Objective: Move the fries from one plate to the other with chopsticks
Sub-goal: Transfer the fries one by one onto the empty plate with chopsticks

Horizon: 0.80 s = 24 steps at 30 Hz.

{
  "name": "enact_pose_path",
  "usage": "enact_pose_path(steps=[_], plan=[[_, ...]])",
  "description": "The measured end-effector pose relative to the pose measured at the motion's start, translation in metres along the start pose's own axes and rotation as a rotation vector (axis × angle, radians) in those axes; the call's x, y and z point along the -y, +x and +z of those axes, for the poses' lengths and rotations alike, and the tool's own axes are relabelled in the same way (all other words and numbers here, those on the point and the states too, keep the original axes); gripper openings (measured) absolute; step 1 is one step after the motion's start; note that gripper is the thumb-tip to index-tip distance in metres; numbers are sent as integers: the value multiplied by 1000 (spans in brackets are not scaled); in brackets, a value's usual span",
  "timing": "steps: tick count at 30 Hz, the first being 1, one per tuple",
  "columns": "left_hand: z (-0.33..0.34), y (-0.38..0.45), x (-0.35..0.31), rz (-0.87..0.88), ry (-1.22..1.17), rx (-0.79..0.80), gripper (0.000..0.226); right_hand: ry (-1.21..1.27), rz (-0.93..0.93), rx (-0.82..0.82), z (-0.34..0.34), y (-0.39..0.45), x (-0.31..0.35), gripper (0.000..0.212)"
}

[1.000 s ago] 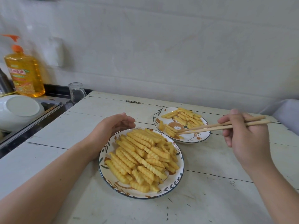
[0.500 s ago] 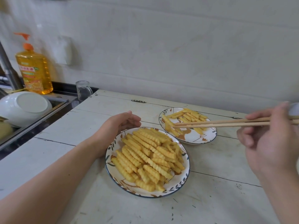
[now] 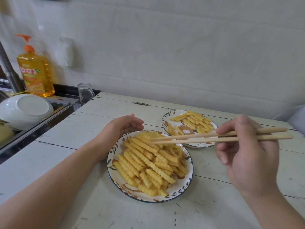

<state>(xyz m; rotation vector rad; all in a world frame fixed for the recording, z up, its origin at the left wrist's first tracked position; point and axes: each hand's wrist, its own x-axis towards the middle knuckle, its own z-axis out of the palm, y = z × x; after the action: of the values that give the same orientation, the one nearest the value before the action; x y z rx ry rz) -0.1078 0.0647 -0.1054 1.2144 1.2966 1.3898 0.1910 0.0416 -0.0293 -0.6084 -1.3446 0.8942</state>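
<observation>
- On the white tabletop, my right hand pinched the chopsticks, their tips hovering over the far edge of the near plate.
- That plate carried a heap of crinkle fries.
- My left hand rested loosely curled against its far-left rim, holding nothing.
- Just beyond sat the far plate with fewer fries on it.
- A soap bottle and white bowl stood by the sink at left.

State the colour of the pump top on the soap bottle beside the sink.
Orange; the pump top shows best in the head view.
</observation>
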Motion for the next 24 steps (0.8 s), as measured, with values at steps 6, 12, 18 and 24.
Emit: enact_pose_path(steps=[6, 12, 18, 24], plan=[[-6, 9, 6, 8, -21, 28, 44, -177, -56, -204, -30, 28, -10, 46], [-8, 14, 9, 3, -40, 30, 43, -356, 38, -107, -38, 32, -45, 40], [-7, 13, 9, 4, -40, 17, 44, -356, 64, -63, -30, 33, -59, 42], [-3, 5, 3, 6, -29, 8, 46, 14, 65, -219, -23, 31, -20, 64]])
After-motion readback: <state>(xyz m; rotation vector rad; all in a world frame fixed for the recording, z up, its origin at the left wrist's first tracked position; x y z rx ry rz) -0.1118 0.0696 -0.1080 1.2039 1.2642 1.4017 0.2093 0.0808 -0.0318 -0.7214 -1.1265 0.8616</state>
